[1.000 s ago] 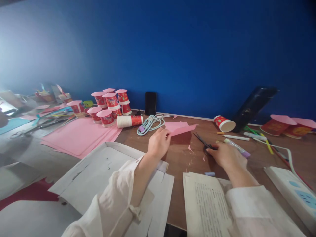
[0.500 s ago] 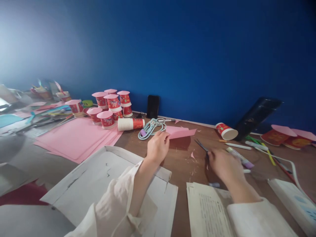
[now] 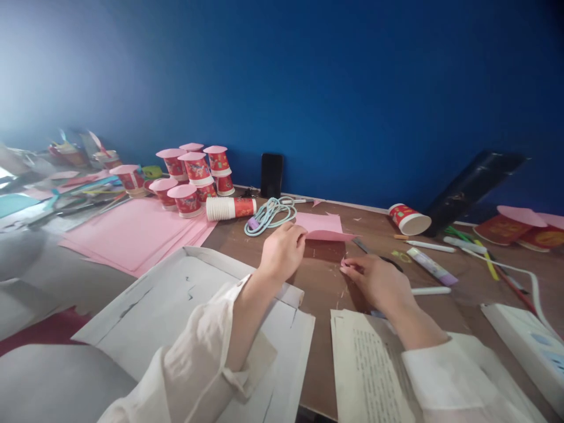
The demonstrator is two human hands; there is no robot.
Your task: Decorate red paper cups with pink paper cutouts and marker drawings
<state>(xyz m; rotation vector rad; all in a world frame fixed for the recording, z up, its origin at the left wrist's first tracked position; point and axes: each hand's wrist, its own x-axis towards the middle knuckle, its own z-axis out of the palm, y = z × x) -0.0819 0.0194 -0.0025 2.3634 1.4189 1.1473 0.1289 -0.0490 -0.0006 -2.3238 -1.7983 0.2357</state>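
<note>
My left hand (image 3: 282, 251) is closed on the near left edge of a piece of pink paper (image 3: 324, 226), which reaches out to the right just above the brown table. Between the fingertips of my right hand (image 3: 382, 283) is a small pink paper scrap (image 3: 343, 263). Scissors (image 3: 362, 245) lie just beyond that hand, partly hidden by it, with the blade pointing away to the left. A coiled pale blue cable (image 3: 275, 214) lies behind my left hand.
Red paper cups (image 3: 197, 170) with pink discs are stacked at the left, beside a sleeve of cups (image 3: 229, 208) and pink sheets (image 3: 127, 235). A glue stick (image 3: 432, 265), a tipped cup (image 3: 409, 220) and a power strip (image 3: 529, 346) are on the right. Printed pages (image 3: 365, 364) lie nearer.
My right hand has left the scissors on the table, moved left and pinched the small pink scrap that lay there. My left hand still holds the pink paper.
</note>
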